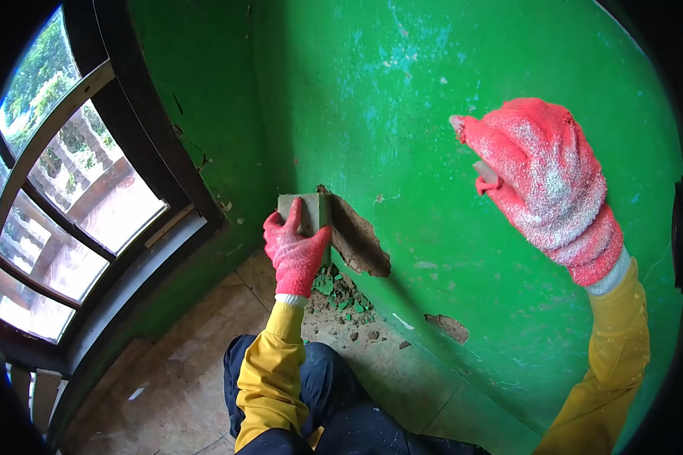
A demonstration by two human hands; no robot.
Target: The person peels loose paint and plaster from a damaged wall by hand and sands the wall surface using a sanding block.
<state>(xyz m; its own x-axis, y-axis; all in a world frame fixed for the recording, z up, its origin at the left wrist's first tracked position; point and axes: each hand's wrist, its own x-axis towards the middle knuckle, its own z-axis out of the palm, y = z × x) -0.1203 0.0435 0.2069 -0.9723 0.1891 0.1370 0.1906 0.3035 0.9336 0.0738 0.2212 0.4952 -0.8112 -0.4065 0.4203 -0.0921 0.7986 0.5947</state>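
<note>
Low down, left hand [299, 254] clasping a block [306, 213] beside broken plaster [358, 236], right hand [542, 178] raised (curled, its grip unclear).

Scanning now: no readable lettering, numbers or signs, none on the green painted wall [402, 152] around the jagged brown plaster hole [363, 244], none on the grey rectangular block [312, 218] just left of that hole, none on the dark-framed, paned window [91, 171] farther left.
</note>
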